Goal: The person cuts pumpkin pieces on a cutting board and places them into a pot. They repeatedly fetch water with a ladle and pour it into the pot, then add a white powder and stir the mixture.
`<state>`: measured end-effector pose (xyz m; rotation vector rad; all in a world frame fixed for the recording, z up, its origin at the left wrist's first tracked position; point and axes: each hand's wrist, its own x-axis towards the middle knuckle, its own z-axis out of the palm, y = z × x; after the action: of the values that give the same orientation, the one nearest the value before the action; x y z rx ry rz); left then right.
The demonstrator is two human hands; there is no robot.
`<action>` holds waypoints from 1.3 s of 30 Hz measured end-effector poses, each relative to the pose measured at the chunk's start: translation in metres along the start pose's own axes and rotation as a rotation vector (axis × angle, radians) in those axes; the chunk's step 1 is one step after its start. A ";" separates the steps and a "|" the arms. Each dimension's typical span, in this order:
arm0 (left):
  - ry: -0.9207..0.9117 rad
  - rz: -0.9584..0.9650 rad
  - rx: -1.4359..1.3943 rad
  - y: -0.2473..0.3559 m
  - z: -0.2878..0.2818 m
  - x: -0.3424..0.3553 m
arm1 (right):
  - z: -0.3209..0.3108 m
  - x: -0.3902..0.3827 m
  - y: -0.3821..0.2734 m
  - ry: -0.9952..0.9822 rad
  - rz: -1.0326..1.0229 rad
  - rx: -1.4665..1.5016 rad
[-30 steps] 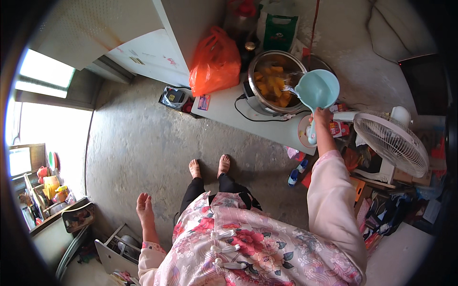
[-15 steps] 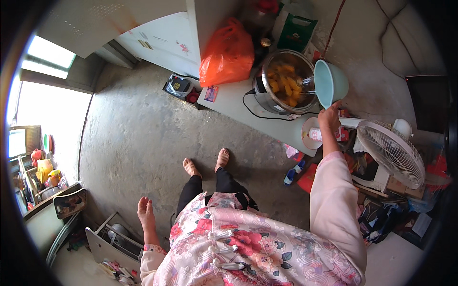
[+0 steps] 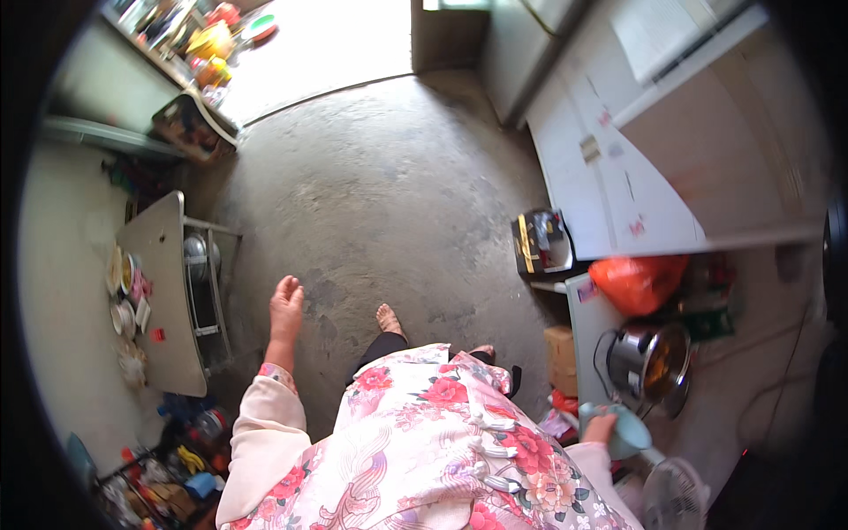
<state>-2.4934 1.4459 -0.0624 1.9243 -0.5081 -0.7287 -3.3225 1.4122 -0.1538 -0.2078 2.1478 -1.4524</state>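
My right hand (image 3: 601,427) is closed on the handle of a light blue plastic dipper (image 3: 630,433), low at the right beside my body. Just past it, on the narrow table (image 3: 590,340), stands a shiny metal electric pot (image 3: 638,360) with orange-yellow pieces inside. The dipper is apart from the pot, and its inside cannot be made out. Out to the left, my left hand (image 3: 284,311) hangs over the floor with nothing in it, its fingers loosely extended.
An orange plastic bag (image 3: 638,281) sits behind the pot, near a white cabinet (image 3: 609,168). A black box (image 3: 539,243) is on the floor. On the left stand a folding table (image 3: 159,291) and a crate of bottles (image 3: 168,477). A fan (image 3: 676,495) is at lower right.
Water was pouring from the dipper into the pot; now the dipper is away from it. My body has turned left toward the bright doorway, and my feet have shifted.
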 end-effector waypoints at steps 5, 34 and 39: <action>0.170 -0.014 -0.168 0.008 -0.097 0.093 | 0.167 -0.194 0.016 -0.394 0.539 -0.364; -0.709 -0.262 -0.896 0.374 0.021 0.844 | 1.278 -0.897 -0.276 -1.535 0.689 -0.140; -0.838 -0.291 -0.820 0.457 0.034 1.027 | 1.443 -0.934 -0.335 -1.438 0.583 -0.010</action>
<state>-1.7810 0.5838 0.0597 0.8717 -0.3285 -1.6478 -1.8549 0.4814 0.0644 -0.4133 0.8805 -0.5488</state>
